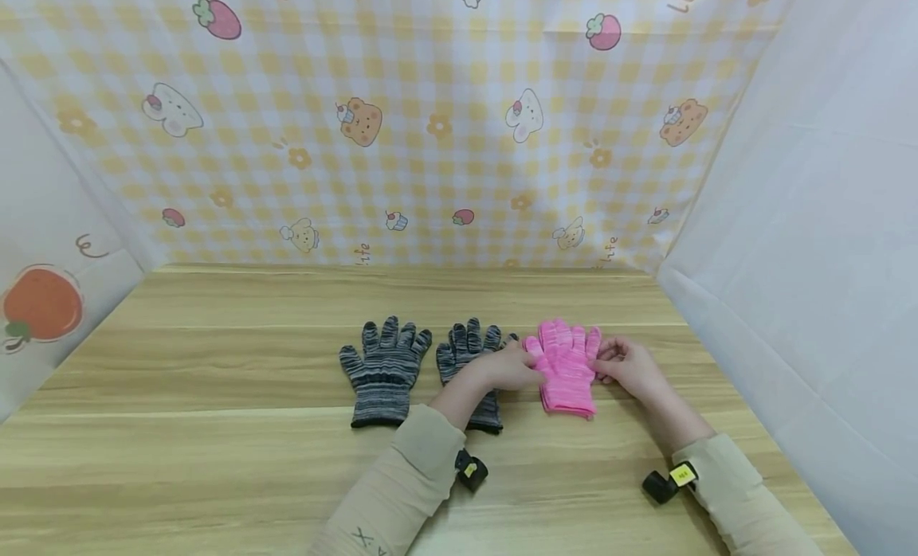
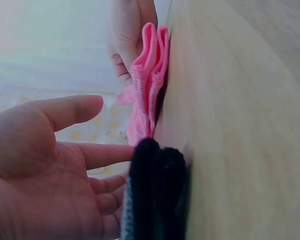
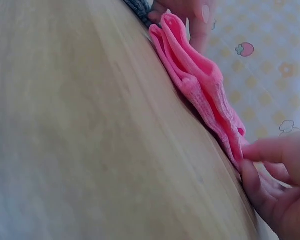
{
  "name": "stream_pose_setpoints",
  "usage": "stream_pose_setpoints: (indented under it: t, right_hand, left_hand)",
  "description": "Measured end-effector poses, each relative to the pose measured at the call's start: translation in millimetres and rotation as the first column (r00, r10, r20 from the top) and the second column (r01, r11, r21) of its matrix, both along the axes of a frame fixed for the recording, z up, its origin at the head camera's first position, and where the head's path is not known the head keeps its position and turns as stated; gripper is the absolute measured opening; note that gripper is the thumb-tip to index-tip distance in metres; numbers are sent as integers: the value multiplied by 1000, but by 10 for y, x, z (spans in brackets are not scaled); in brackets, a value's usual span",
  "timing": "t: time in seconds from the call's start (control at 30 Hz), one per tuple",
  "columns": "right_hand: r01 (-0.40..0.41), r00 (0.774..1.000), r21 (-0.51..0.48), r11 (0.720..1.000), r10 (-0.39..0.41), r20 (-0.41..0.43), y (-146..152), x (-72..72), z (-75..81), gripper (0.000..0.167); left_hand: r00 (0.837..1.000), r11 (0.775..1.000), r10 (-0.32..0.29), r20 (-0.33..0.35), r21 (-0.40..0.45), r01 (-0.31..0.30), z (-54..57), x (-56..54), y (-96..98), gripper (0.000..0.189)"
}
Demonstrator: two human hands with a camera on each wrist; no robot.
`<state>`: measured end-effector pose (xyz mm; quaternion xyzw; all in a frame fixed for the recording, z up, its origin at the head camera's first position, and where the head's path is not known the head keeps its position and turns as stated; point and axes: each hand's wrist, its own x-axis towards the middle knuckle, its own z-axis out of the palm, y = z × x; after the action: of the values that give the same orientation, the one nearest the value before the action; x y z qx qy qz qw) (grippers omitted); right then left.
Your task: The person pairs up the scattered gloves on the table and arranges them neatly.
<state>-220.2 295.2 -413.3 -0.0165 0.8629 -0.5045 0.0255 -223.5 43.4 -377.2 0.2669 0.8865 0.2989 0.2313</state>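
A pair of pink knit gloves [image 1: 566, 373] lies stacked on the table, fingers pointing to the back. At their right edge my right hand [image 1: 633, 370] pinches the knit between thumb and index finger, as the right wrist view shows at the fingertips [image 3: 246, 156]. My left hand [image 1: 511, 368] reaches over a grey-and-black striped glove pair [image 1: 488, 413], its fingertips by the pink gloves' left edge. In the left wrist view the left thumb [image 2: 77, 110] stands apart from the extended fingers. The striped pair's dark cuffs [image 2: 157, 185] partly cover those fingers.
Another grey-and-black striped glove pair [image 1: 385, 373] lies flat to the left. The wooden table [image 1: 215, 460] meets a yellow checked cloth [image 1: 437, 174] at the back, with a white cloth side wall [image 1: 803, 221] on the right. Each sleeve carries a small black wrist camera [image 1: 471, 470].
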Motion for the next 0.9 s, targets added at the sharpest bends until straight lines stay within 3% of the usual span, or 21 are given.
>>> stream_pose_setpoints:
  t: [0.23, 0.33, 0.5, 0.63, 0.9]
  right_hand:
    - [68, 993, 76, 995, -60, -99, 35, 7, 12, 38]
    - [63, 986, 161, 985, -37, -162, 43, 9, 19, 35]
    - [30, 971, 266, 964, 35, -236, 39, 2, 18, 32]
    - [-21, 962, 301, 953, 102, -254, 45, -12, -5, 31]
    - [-118, 960, 273, 955, 180, -215, 47, -34, -47, 32]
  left_hand:
    - [995, 998, 6, -97, 59, 0, 59, 64, 15, 25]
    - [988, 997, -39, -148, 62, 49, 66, 81, 33, 32]
    - [975, 993, -87, -203, 57, 100, 56, 101, 54, 27]
    - [980, 996, -73, -185, 36, 81, 51, 136, 65, 22]
    - [993, 998, -66, -102, -6, 66, 57, 201, 98, 19]
